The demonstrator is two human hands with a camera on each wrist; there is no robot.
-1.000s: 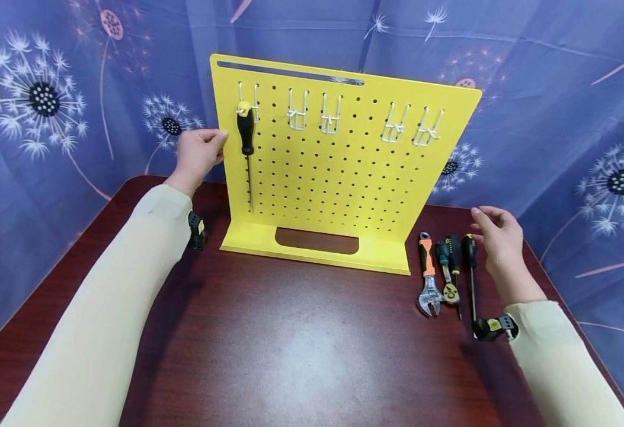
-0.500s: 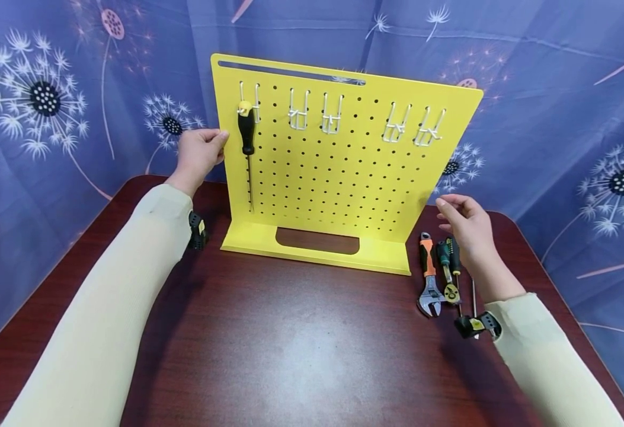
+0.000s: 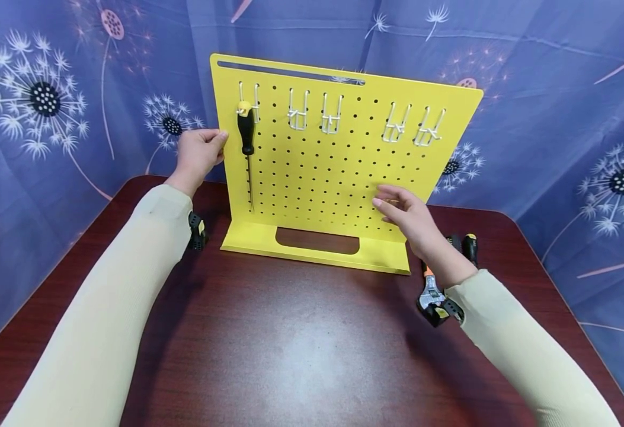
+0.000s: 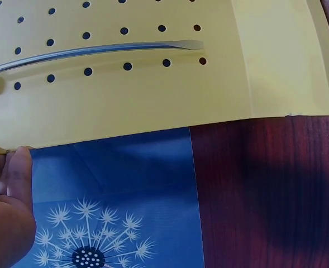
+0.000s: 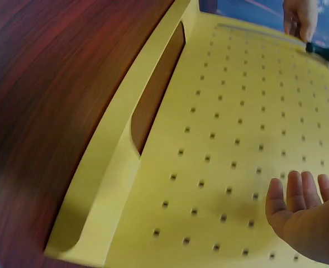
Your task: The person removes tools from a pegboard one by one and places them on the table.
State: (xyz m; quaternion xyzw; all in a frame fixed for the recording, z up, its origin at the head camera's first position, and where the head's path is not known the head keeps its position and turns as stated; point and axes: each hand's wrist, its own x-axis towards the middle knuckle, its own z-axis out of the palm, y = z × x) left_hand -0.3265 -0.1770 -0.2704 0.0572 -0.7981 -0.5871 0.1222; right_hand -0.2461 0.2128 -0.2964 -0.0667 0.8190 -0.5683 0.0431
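My left hand [image 3: 197,155] pinches the left edge of a yellow pegboard [image 3: 312,172] between thumb and fingers; the left wrist view shows the thumb [image 4: 20,176] at that edge. A screwdriver [image 3: 246,127] with a black and yellow handle hangs from a white hook at the board's upper left, its shaft pointing down. In front of the board's lower right part is my right hand [image 3: 410,219], holding nothing. Its fingers [image 5: 295,192] are spread and loosely bent in the right wrist view.
Several white wire hooks [image 3: 330,115] line the board's top. Right of the board, an adjustable wrench [image 3: 430,290] and another screwdriver [image 3: 470,246] lie on the dark wood table [image 3: 290,332], partly behind my right forearm. A blue patterned curtain [image 3: 557,107] stands behind.
My right hand has moved left from beside the tools at the right to the front of the board, its forearm now covering some tools. My left hand stays at the board's edge.
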